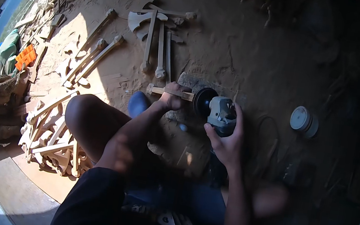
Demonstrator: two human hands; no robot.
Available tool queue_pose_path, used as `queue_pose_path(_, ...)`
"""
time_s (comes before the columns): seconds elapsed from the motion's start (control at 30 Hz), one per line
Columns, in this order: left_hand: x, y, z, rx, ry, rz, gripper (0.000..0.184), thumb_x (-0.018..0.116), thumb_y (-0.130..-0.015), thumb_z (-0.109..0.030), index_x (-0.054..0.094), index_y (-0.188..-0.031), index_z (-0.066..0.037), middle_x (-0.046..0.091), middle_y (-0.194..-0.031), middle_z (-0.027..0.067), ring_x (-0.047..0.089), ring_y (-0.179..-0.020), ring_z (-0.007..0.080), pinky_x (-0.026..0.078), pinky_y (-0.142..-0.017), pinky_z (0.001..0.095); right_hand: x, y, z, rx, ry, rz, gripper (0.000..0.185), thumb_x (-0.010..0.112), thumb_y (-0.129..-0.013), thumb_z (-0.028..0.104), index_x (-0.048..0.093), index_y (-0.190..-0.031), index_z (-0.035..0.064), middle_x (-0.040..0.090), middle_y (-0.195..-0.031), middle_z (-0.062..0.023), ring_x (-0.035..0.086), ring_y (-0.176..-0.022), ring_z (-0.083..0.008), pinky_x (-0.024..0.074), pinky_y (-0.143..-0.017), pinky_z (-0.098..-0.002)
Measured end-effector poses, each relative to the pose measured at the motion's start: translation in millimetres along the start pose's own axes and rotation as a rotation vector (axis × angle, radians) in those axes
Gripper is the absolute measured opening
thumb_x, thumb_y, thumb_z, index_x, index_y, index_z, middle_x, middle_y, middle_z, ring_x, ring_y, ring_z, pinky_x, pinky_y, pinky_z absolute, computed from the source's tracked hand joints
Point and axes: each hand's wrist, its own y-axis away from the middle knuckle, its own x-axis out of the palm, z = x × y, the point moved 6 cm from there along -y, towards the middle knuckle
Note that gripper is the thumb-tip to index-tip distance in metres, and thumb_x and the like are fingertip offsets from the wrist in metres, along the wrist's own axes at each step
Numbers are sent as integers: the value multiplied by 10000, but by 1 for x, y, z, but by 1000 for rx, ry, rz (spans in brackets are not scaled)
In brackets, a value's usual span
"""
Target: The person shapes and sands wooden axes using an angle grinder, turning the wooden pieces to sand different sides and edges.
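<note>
My left hand (174,96) is closed around a pale wooden axe handle (157,90), its knobbed end pointing left. The right end of the wood meets or nearly meets the dark round disc (203,102) of an angle grinder (223,115). My right hand (228,139) grips the grinder's head, thumb on the near side and fingers on the far side. The tool's body runs down into shadow between my legs. Behind the disc lies a stone block (190,80), partly hidden by my left hand.
Several wooden axes (149,42) lie on the dirt ahead, and more wooden handles (102,55) lie to their left. A heap of wooden pieces (60,140) sits beside my left knee. A round lidded container (300,118) stands at the right. An orange item (25,57) is far left.
</note>
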Motion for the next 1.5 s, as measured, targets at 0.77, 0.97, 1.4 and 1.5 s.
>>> queue_pose_path(0.77, -9, -6, -5, 1, 68, -60, 216, 689, -791, -343, 703, -793, -128, 709, -768, 184, 681, -745, 450, 547, -671, 532, 4, -11, -12, 129, -41, -108, 958, 860, -797, 232, 357, -1569, -31, 596, -1392, -291, 626, -1292, -374, 507, -1081, -429)
queue_pose_path(0.97, -2, -3, -1, 5, 71, -109, 201, 683, -778, -338, 698, -803, -139, 700, -753, 174, 674, -739, 455, 540, -662, 545, 10, -10, 14, 12, 177, -36, 959, 857, -799, 224, 347, -1565, -46, 636, -1336, -291, 665, -1238, -379, 534, -1047, -437)
queue_pose_path(1.4, -5, -5, -2, 5, 98, -43, 179, 703, -728, -273, 648, -775, -109, 672, -736, 177, 656, -732, 452, 511, -647, 519, 7, -14, -16, 116, 13, -109, 944, 853, -810, 259, 365, -1567, -22, 613, -1393, -281, 642, -1279, -382, 516, -1074, -443)
queue_pose_path(1.5, -4, -6, 1, 17, 77, -49, 176, 680, -765, -309, 676, -789, -136, 698, -750, 164, 676, -740, 454, 537, -660, 534, 4, -10, -15, 103, 56, -79, 941, 851, -813, 244, 360, -1571, -19, 603, -1403, -281, 634, -1293, -371, 513, -1078, -436)
